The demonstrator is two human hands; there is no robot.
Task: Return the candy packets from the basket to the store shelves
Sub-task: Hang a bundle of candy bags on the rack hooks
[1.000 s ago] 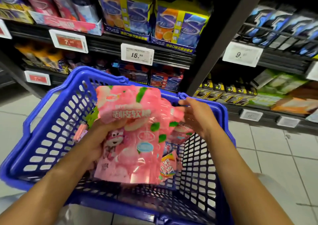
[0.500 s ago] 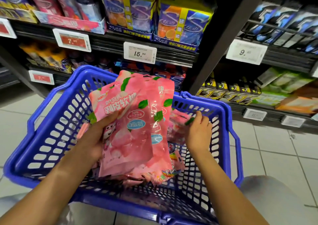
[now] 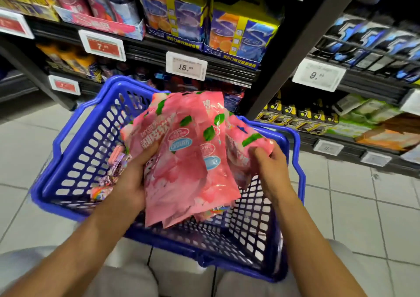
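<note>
The left hand [image 3: 130, 181] grips a fanned stack of pink candy packets [image 3: 181, 160], thumb pressed across the front of the nearest one and fingers curled behind. The right hand [image 3: 270, 167] pinches another pink packet [image 3: 245, 146] at the right edge of the stack, its fingers curled round the wrapper. The packets stand tilted above the middle of the blue basket [image 3: 75, 156], their lower ends hanging inside it. A few smaller colourful packets [image 3: 109, 178] lie in the basket to the left, partly hidden by the left wrist. The basket sits on the tiled floor [image 3: 352, 206], close to the dark shelves [image 3: 227, 67] on the far side, where price tags [image 3: 186, 66] hang below blue and yellow boxes [image 3: 241, 31].
</note>
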